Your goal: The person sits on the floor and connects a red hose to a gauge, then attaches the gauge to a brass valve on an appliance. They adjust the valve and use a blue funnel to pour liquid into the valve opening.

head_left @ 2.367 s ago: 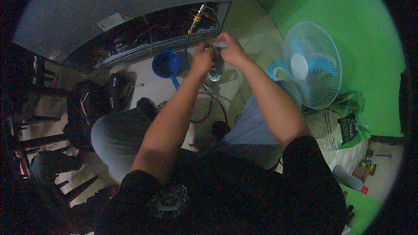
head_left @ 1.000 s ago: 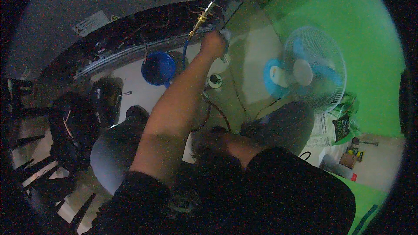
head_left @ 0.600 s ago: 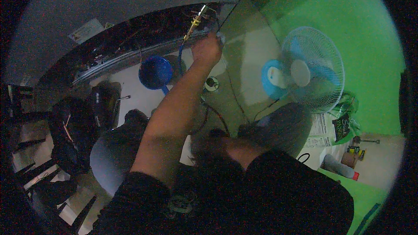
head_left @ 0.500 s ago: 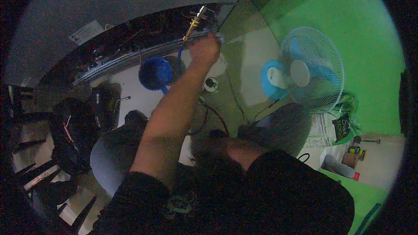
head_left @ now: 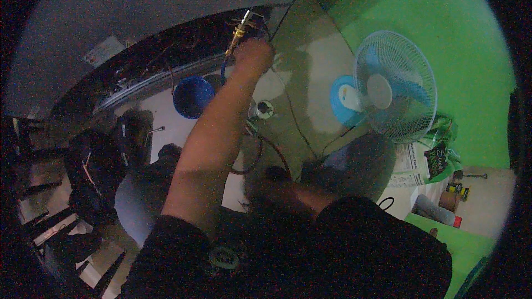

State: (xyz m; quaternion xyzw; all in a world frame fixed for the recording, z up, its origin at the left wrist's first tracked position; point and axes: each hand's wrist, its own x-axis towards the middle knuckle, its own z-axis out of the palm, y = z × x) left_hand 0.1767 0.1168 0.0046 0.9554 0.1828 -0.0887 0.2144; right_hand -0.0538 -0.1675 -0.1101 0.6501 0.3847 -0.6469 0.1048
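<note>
Two bare hands are in view, and only one reaches out; the fingers of the left hand [head_left: 256,55] are bent in beside the lower end of a slim, gold-and-silver metal fitting [head_left: 237,34], but their tips are hidden beyond the back of the hand, so I cannot tell whether they are together, apart or clamped on something; the right hand [head_left: 267,188] is low near the lap, dark and blurred, its fingers unreadable too.

The fitting stands tilted at the right end of a long, dark, open cavity [head_left: 188,44] along the lower edge of a large grey panel [head_left: 183,0]; a thin blue hose [head_left: 223,72] runs down from it; the step in hand looks like one-handed work at or just beside that fitting, and the next move seems to call for a steady wrist and care not to tug the hose.

Farther out, on the pale floor [head_left: 321,66], are a round, deep-blue plastic vessel [head_left: 193,97], a white, round, open-topped container [head_left: 270,112] and a looping reddish hose [head_left: 277,152]; at right, a fan with a white wire guard and blue blades [head_left: 380,91] stands before a bright green wall [head_left: 476,77]; at left lies a bulky black bag [head_left: 97,160].
</note>
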